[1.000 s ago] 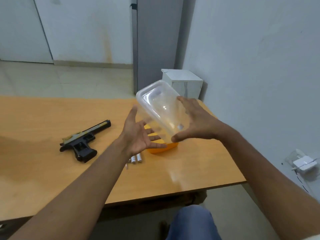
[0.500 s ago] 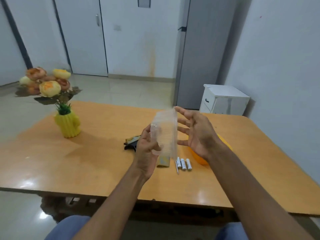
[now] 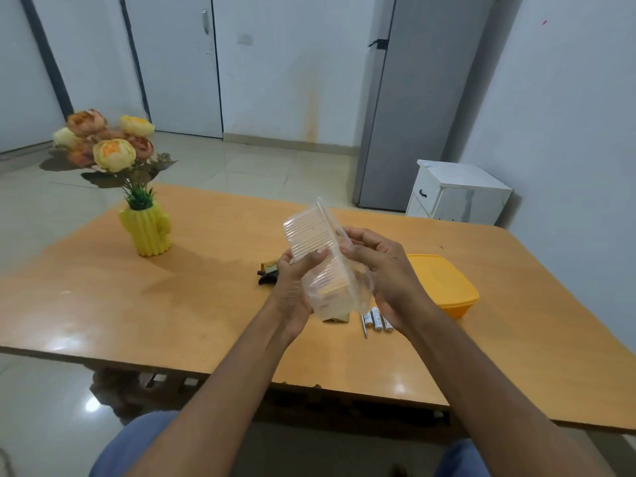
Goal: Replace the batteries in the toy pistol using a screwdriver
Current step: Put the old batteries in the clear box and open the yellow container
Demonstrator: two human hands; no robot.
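Both hands, left hand (image 3: 292, 287) and right hand (image 3: 385, 270), grasp clear container (image 3: 320, 256); batteries (image 3: 377, 318) lettering unreadable.

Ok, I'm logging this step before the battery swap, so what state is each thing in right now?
clear container: empty, tilted, held up off the table.
left hand: grips the container.
right hand: grips the container's other side.
orange lid: off, lying on the table.
batteries: loose on the table.
screwdriver: lying untouched.
toy pistol: on the table, mostly hidden.
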